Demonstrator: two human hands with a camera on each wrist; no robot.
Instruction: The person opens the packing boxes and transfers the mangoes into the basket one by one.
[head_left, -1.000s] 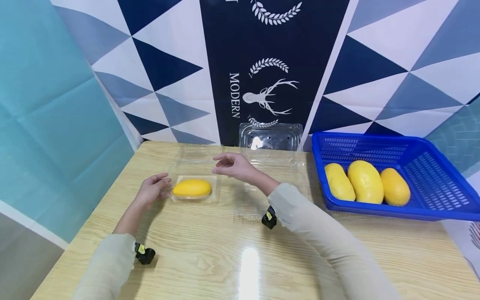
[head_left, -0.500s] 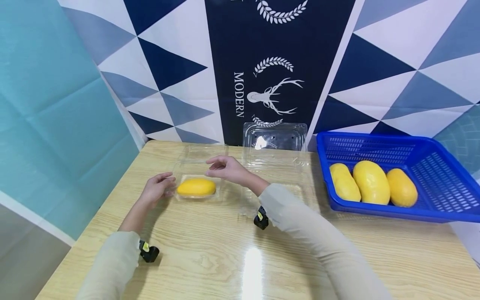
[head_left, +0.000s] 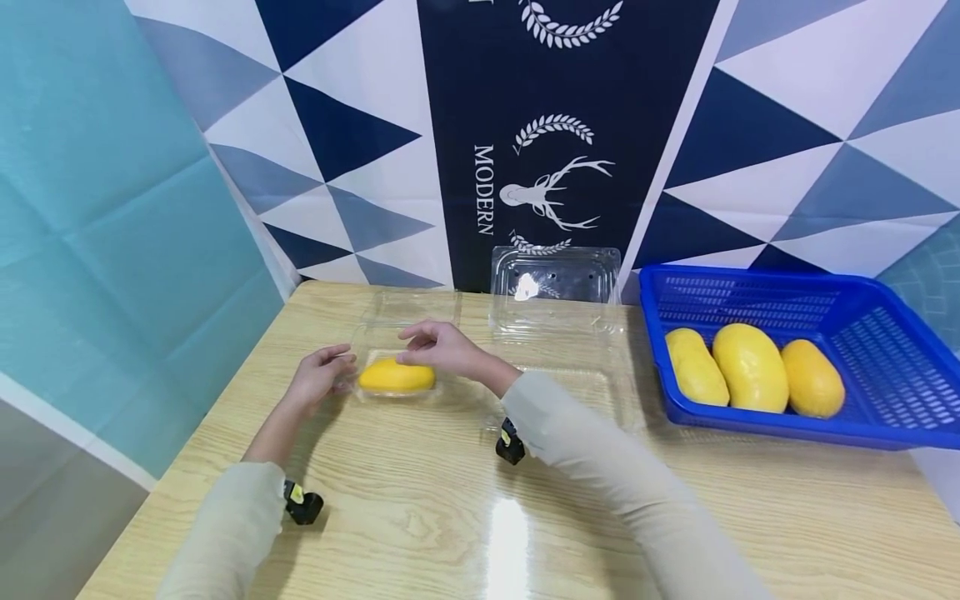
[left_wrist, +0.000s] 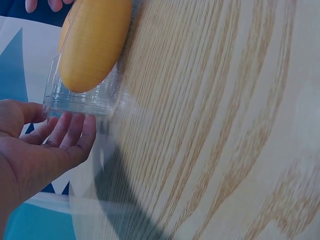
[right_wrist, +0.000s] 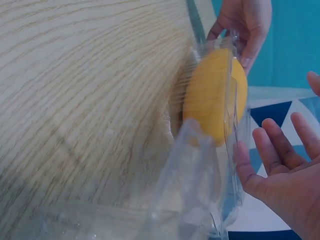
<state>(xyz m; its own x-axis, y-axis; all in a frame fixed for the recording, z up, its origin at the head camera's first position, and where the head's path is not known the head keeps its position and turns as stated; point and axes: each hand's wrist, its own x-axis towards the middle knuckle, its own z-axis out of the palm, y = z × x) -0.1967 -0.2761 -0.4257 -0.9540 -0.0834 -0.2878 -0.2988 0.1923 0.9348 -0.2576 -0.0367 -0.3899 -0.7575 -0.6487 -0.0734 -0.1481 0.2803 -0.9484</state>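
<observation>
A yellow mango [head_left: 396,376] lies in a small clear plastic clamshell box [left_wrist: 82,102], whose hinged lid [head_left: 416,307] is folded back toward the wall. My left hand [head_left: 318,377] holds the box's left end, thumb at the rim and fingertips against the end wall, as the left wrist view shows. My right hand [head_left: 438,348] hovers above the mango's right end in the head view, with relaxed, spread fingers [right_wrist: 272,150] and nothing in them. In the right wrist view it is beside the box's rim.
Right of the small box lies a larger clear plastic box [head_left: 622,392], its lid [head_left: 555,275] leaning up against the patterned wall cloth. A blue basket [head_left: 780,429] with three yellow mangoes [head_left: 750,368] stands at the right. The wooden table [head_left: 405,500] stretches in front.
My right hand has moved left and slightly down, from right of the mango to over its right end. The left hand keeps its place at the box's end. The head view has shifted slightly.
</observation>
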